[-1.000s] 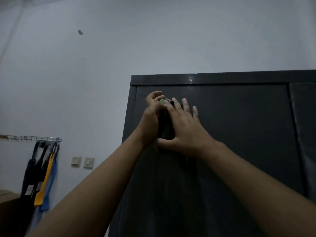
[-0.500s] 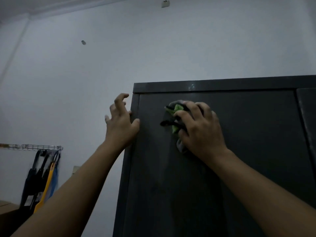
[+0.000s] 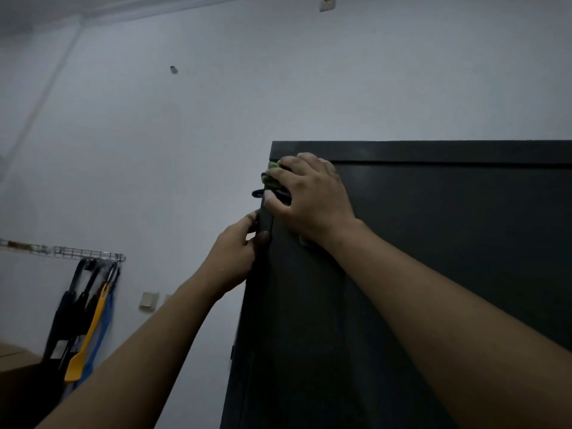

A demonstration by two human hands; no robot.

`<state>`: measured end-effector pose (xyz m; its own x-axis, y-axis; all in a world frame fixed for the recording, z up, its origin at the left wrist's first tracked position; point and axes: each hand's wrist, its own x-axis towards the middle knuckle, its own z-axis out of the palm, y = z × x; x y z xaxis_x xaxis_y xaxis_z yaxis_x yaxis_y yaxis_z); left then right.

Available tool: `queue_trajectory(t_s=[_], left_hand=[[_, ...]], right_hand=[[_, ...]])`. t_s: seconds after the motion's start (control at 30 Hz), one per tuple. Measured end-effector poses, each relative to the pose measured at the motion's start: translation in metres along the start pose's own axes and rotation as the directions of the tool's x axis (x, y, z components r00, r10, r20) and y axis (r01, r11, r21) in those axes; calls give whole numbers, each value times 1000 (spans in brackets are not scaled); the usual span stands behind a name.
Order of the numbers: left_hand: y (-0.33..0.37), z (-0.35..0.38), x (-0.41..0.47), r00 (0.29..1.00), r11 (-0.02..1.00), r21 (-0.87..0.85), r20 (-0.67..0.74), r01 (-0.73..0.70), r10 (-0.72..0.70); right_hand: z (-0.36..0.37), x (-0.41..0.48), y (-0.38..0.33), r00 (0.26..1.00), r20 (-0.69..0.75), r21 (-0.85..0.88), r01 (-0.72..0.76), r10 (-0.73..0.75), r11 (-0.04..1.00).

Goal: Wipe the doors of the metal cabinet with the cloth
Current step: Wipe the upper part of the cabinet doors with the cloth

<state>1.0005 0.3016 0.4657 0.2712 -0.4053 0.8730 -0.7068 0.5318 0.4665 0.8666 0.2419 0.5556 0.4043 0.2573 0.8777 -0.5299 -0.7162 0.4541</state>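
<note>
The right hand, fingers curled over the cloth, presses it against the cabinet at its top-left corner. The left hand grips the cabinet's left edge just below.

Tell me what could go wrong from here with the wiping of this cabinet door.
The cloth under the right hand sits at the top left corner of the cabinet and pokes past its edge; another leftward stroke may slip it off. The left hand grips the cabinet's left edge just below, so a downward wipe could bump it.
</note>
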Motion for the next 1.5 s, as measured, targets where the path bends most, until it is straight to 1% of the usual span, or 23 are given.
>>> queue_trajectory(t_s=[0.07,0.13,0.23,0.3,0.37,0.43,0.5,0.53,0.6,0.67,0.73,0.8,0.83,0.9,1.0,1.07,1.13,1.17,1.23,1.3,1.37,1.43,1.5], left_hand=[[-3,-1,-3,1000,1000,-5,23,-10,10],[-4,-2,-6,999,1000,-7,40,-12,13],[-5,-3,-11,998,1000,16,54,-27,26],[-5,-3,-13,997,998,44,63,-50,48],[-4,-4,-13,996,992,112,70,-55,47],[-3,-2,-14,997,981,189,64,-44,33],[0,1,-17,1000,956,291,17,-24,20],[0,2,-19,1000,937,349,-7,-21,25],[3,5,-22,998,901,431,-13,-48,59],[7,10,-22,996,890,448,16,-88,90],[14,19,-21,997,898,433,37,-78,69],[21,28,-20,999,914,406,36,-29,16],[23,29,-19,1000,922,387,25,-12,2],[21,27,-16,1000,949,315,-11,14,-12],[16,18,-16,998,980,191,-26,62,-58],[11,15,-16,999,987,154,-21,48,-46],[8,13,-16,999,993,117,-16,32,-30],[7,12,-16,1000,995,100,-17,27,-25],[3,10,-16,1000,996,85,-15,22,-20],[2,9,-17,1000,995,97,-14,20,-19],[2,9,-17,999,992,120,-27,29,-26],[3,9,-19,998,992,112,-36,54,-50],[4,9,-21,997,993,104,-49,61,-56]], right_hand=[[6,1,4,998,13,-11,65,-65,998],[2,1,10,987,64,33,146,-147,989],[-9,-9,14,925,171,144,318,-340,937],[-12,-24,18,880,202,172,400,-430,900],[-17,-42,28,863,202,160,437,-463,885],[-25,-55,41,878,155,116,439,-453,891],[-35,-64,55,919,35,55,390,-392,919],[-40,-66,63,940,-38,20,339,-338,941],[-51,-69,82,968,-171,-69,172,-182,983],[-61,-67,100,962,-272,-115,-37,4,993],[-65,-59,110,933,-325,-98,-198,157,975],[-62,-48,107,905,-361,-84,-274,227,958],[-57,-43,102,901,-367,-86,-282,233,956],[-47,-32,89,919,-350,-83,-226,184,971],[-28,-13,69,961,-276,-72,-54,32,996],[-18,4,57,974,-228,-47,7,-18,999],[-10,20,46,984,-180,-16,11,-13,1000],[-6,26,42,988,-156,-4,-13,12,1000],[2,34,33,985,-162,4,-63,63,998],[9,41,25,981,-184,3,-68,67,998],[13,47,18,993,-114,15,-38,40,999],[13,47,10,997,-17,47,71,-70,996],[12,40,5,974,64,90,209,-215,974]])
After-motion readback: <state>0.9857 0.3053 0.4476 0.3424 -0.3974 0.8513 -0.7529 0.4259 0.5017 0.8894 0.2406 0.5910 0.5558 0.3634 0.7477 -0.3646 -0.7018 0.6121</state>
